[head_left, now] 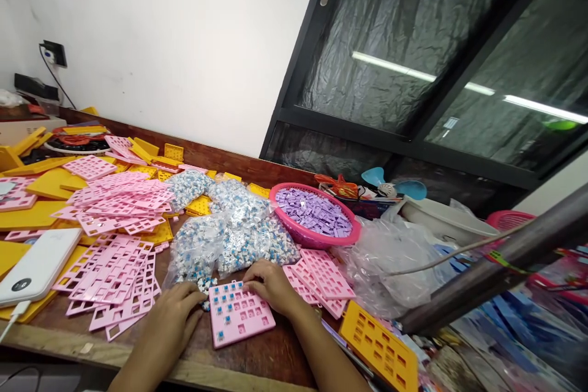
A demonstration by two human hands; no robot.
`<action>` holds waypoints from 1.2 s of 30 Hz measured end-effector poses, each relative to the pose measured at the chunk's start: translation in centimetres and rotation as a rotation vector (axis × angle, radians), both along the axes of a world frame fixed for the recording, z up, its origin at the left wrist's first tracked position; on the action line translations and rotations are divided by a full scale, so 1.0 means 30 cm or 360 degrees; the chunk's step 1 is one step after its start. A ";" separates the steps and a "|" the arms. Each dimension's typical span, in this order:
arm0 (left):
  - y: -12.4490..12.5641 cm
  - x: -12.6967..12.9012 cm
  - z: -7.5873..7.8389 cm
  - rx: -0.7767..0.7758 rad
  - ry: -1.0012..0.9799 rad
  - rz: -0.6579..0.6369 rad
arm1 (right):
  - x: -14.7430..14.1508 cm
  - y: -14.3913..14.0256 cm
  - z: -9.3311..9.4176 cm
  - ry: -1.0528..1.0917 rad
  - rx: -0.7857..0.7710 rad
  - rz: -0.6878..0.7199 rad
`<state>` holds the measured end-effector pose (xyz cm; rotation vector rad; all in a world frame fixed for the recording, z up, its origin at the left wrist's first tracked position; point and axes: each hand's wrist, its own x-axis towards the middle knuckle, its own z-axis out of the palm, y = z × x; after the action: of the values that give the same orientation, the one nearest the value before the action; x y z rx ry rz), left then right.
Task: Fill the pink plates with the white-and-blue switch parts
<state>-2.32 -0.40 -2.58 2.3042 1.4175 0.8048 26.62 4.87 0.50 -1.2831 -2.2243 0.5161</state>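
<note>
A pink key plate lies on the wooden table with several blue-and-white keyboard switches seated in its left and upper holes. Other holes on its right and lower side have no switch in them. My right hand rests over the plate's upper edge, its fingers curled and pressed down at the top row; whatever they hold is hidden. At the plate's left edge, my left hand has its fingers drawn together among loose switches. I cannot make out what is in its fingertips.
Clear bags of switches sit behind the plate. Beside them stands a pink basket of purple pieces. Stacked pink plates and a white power bank lie left. A yellow plate and a dark pole are right.
</note>
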 end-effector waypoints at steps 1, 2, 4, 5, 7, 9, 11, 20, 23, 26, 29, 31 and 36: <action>0.004 0.005 0.000 -0.0019 0.0000 0.0006 | 0.001 0.000 -0.002 0.0019 -0.0010 -0.0010; 0.007 0.008 0.001 -0.0028 0.0005 0.0029 | 0.002 0.000 -0.005 0.0036 -0.0024 -0.0019; 0.012 0.011 0.002 -0.0031 0.0028 0.0096 | 0.004 0.000 -0.011 0.0068 -0.0050 -0.0032; 0.014 0.010 0.002 -0.0026 0.0042 0.0135 | 0.004 0.000 -0.014 0.0088 -0.0061 -0.0040; 0.017 0.004 -0.002 -0.0013 0.0063 0.0204 | 0.001 -0.002 -0.020 0.0165 -0.0116 -0.0067; 0.018 -0.003 -0.007 -0.0014 0.0069 0.0264 | -0.005 -0.005 -0.026 0.0260 -0.0195 -0.0098; 0.018 -0.010 -0.006 -0.0036 0.0079 0.0315 | -0.009 -0.008 -0.030 0.0313 -0.0252 -0.0108; 0.010 -0.030 0.025 -0.0153 -0.0133 0.0215 | -0.053 -0.056 0.057 0.0070 -0.0059 -0.0064; 0.007 -0.027 0.023 -0.0101 -0.0215 0.0148 | -0.140 -0.105 0.085 0.0053 0.0169 0.0109; 0.003 -0.021 0.026 -0.0085 -0.0308 0.0070 | -0.239 -0.151 0.067 -0.0047 0.0262 0.0368; -0.001 -0.019 0.031 -0.0108 -0.0340 0.0062 | -0.300 -0.172 0.034 -0.0247 0.0365 0.0450; 0.001 -0.020 0.031 -0.0127 -0.0344 0.0072 | -0.312 -0.173 0.022 -0.0287 0.0408 0.0411; 0.010 -0.026 0.021 -0.0196 -0.0391 0.0023 | -0.296 -0.166 0.025 -0.0224 0.0368 0.0340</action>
<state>-3.12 -0.11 -1.97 2.0273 1.3361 0.9408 17.74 -0.11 1.26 -0.9971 -2.4707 0.2406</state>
